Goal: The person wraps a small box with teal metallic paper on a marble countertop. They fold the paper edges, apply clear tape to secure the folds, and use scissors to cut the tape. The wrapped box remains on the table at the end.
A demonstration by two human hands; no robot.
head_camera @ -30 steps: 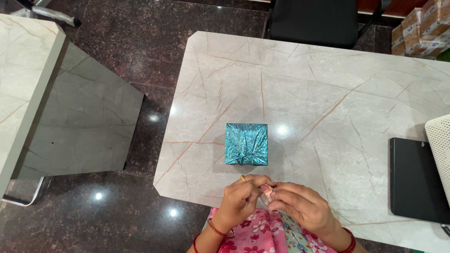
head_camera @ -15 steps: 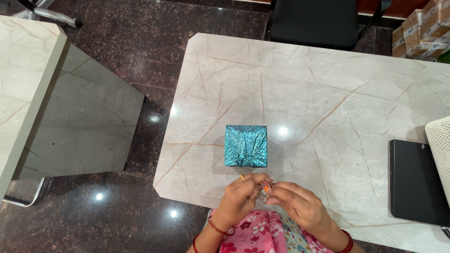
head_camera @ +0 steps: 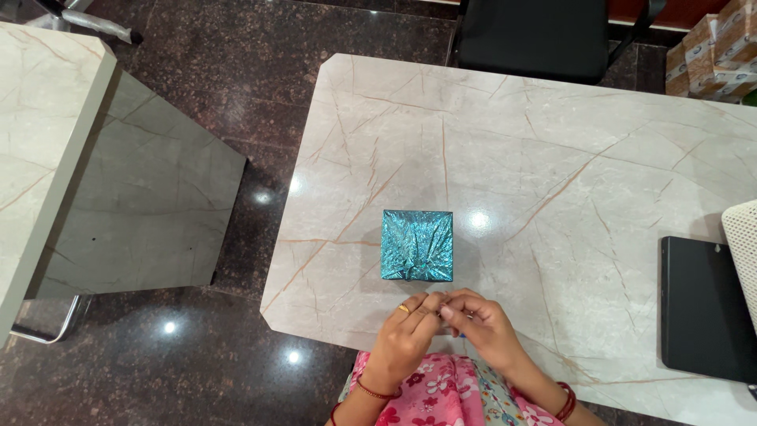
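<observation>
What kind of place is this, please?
Probably an office or a shop counter area, though that is a guess. A marble-patterned table stands on a polished dark stone floor, with a black office chair behind it and stacked cardboard boxes at the far right.

We log only what is worn. Left hand: one gold-coloured ring on a finger. Left wrist: a thin red bangle, and a second red band further down the forearm at the frame's lower edge. Right hand: we can make out no detail on the fingers, as they overlap. Right wrist: a stack of dark red bangles. Forearms are bare, with no sleeves in view. Between the arms we see a pink garment printed with white and darker pink flowers, and beside it a paler panel with small multicoloured flowers.
</observation>
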